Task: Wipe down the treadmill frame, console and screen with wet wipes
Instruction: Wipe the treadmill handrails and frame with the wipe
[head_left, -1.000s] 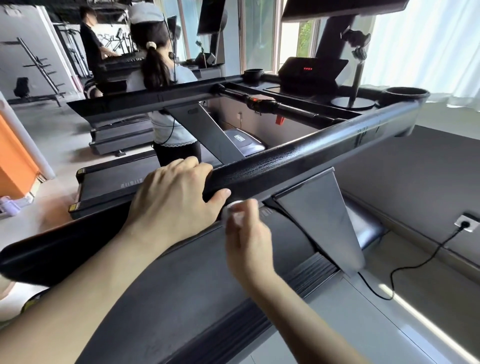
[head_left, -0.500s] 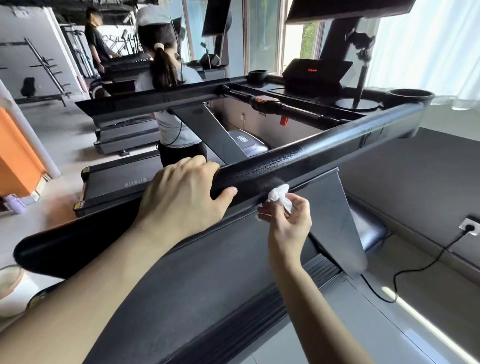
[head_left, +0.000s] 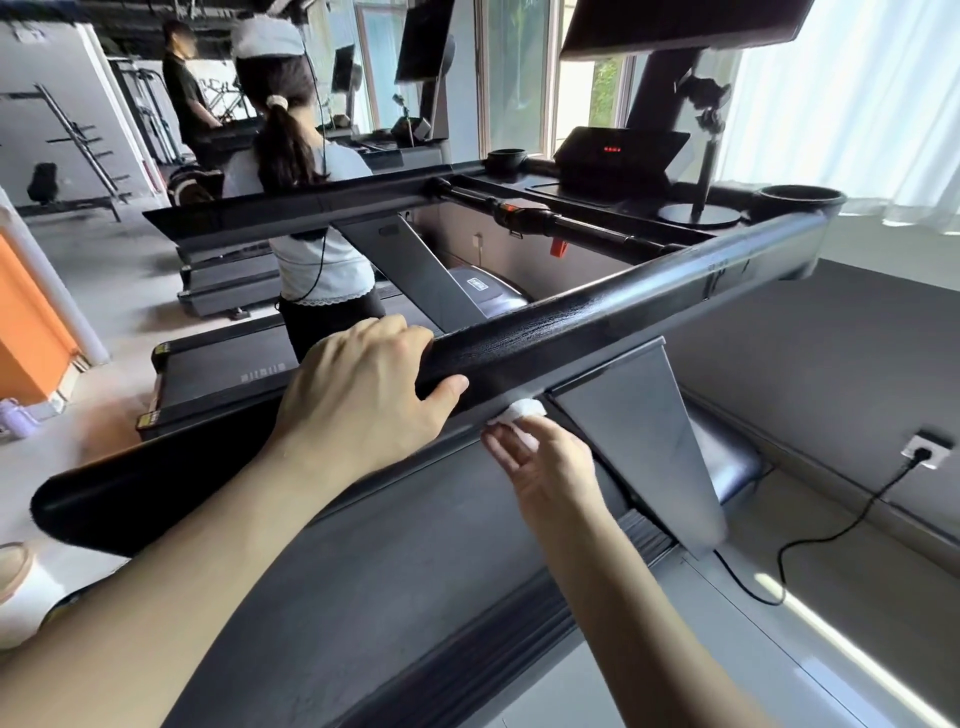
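**White wipe held up under the black handrail**

Black and textured, the treadmill's handrail (head_left: 623, 306) runs slantwise across the view, and the left hand (head_left: 363, 395) lies over it. Its fingers are hooked over the far side, and its thumb is stretched along the near face. The forearm reaches in from the lower left.

Just to the right of that thumb, the right hand (head_left: 550, 467) comes up from below with its palm turned to the camera. It pinches a bunched wet wipe (head_left: 522, 410) at its fingertips and holds it against the rail's lower edge. Just beyond the wipe, further right, the grey support panel (head_left: 639, 431) drops away from the rail. The belt (head_left: 415, 571) lies beneath both wrists. Well beyond the hands, the console (head_left: 618, 150) shows red digits.

Half a second ago the right hand was more tightly curled round the wipe and sat a little further from the left thumb. The left hand has kept its hold on the rail.
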